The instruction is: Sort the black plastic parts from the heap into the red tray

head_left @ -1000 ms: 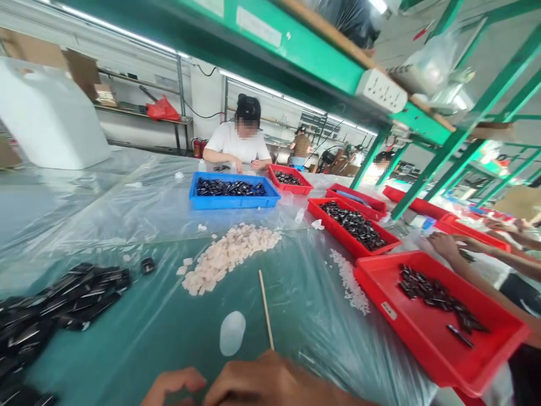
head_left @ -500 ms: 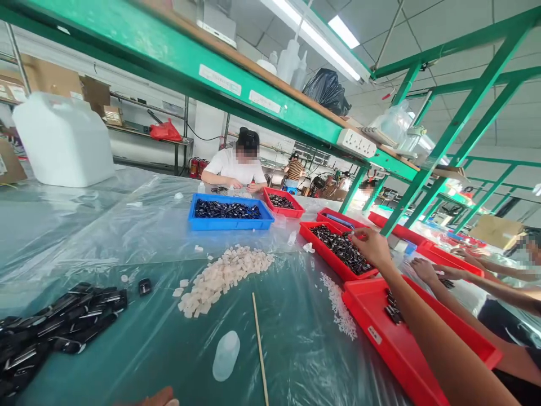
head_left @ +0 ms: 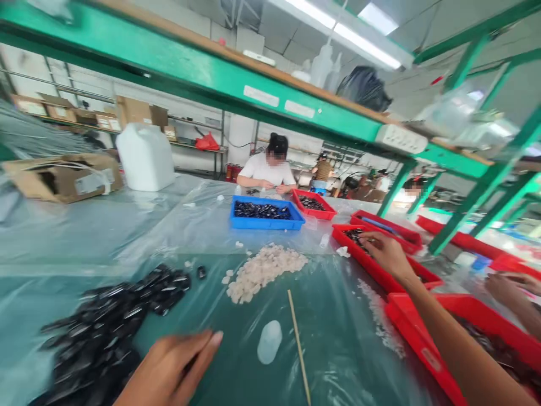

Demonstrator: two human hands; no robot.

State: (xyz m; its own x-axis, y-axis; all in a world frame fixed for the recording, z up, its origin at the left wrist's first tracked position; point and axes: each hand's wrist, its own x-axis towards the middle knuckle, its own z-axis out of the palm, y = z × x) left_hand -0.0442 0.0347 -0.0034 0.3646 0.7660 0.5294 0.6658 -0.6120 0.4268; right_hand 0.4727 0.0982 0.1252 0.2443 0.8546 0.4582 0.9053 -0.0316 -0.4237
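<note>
1. Right hand (head_left: 386,254) is stretched out over the red tray (head_left: 380,274) of small black parts (head_left: 354,235), fingers curled down into them. Can't tell if it's actually got one.
2. Left hand (head_left: 175,366) hovers low over the plastic-covered table (head_left: 84,237), fingers loosely extended, holding nothing, right next to the big black parts pile (head_left: 114,321).
3. A wooden stick (head_left: 298,344) and a white blob (head_left: 269,341) lie between the two arms.

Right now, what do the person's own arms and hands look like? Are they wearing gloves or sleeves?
No gloves and no sleeves show. The left hand is bare, with bare fingers and a pale, plain fingernail at one fingertip. The right hand is bare too, and its long forearm is uncovered as far as the picture shows. No rings, watch or bracelets can be seen on either, though the picture is blurry.
</note>
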